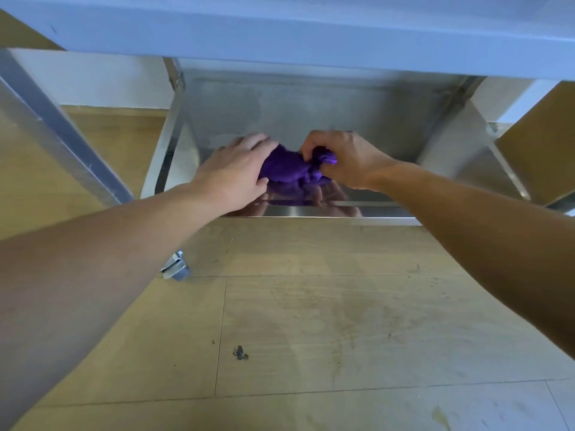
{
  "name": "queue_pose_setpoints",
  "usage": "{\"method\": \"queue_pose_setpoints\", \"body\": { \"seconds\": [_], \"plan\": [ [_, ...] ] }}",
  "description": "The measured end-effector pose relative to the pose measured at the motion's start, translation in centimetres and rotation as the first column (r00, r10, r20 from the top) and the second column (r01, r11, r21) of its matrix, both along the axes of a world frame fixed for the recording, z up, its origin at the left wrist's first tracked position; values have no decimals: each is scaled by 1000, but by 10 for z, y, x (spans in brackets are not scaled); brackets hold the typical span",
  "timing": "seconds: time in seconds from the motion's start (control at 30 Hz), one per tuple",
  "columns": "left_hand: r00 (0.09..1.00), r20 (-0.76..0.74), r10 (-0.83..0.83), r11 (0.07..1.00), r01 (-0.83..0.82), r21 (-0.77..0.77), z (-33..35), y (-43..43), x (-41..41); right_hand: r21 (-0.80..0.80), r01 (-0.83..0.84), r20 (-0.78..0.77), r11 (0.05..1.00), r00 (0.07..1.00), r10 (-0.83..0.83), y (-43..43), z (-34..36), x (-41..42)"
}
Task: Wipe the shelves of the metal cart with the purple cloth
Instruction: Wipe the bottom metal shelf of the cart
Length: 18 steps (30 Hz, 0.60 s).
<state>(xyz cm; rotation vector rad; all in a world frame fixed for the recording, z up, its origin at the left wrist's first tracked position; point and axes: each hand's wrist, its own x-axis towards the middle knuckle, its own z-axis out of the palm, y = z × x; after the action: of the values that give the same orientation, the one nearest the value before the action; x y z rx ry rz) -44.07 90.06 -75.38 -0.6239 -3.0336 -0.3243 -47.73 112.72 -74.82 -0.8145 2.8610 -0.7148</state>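
Observation:
The purple cloth [289, 169] lies bunched near the front of the metal cart's lower shelf [311, 110]. My left hand [236, 169] rests over the cloth's left side, fingers spread across it and thumb beneath its edge. My right hand [345, 158] pinches the cloth's right end between fingers and thumb. Both hands and the cloth are mirrored in the shiny front lip [326, 209] of the shelf. An upper shelf [280, 29] of the cart overhangs across the top of the view.
Slanted metal cart legs stand at the left [59, 132] and at the right [485, 160]. A caster wheel [175, 270] shows beside my left forearm. Wooden plank floor [311, 321] fills the foreground, with a dark spot [240, 353] on it.

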Motion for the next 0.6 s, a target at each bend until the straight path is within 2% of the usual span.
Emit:
{"method": "queue_pose_setpoints", "body": {
  "seconds": [0.17, 0.23, 0.37, 0.5, 0.6],
  "plan": [
    [992, 75, -99, 995, 101, -25, -5, 10, 1, 53, -73, -43, 996, 996, 76, 12, -6, -4],
    [996, 82, -46, 999, 46, 5, -3, 14, -2, 109, -61, -59, 992, 996, 68, 19, -9, -6],
    [995, 92, 27, 1000, -26, -15, 1, 17, -6, 196, -54, 18, 979, 999, 51, 31, -17, -4],
    [1000, 10, -13, 1000, 13, -28, 3, 15, -2, 117, -13, -85, 993, 996, 23, 28, -19, -6],
    [994, -105, -26, 999, 31, 42, 7, 14, 2, 53, -4, -152, 999, 988, 12, 23, -18, -5]
  ]
}}
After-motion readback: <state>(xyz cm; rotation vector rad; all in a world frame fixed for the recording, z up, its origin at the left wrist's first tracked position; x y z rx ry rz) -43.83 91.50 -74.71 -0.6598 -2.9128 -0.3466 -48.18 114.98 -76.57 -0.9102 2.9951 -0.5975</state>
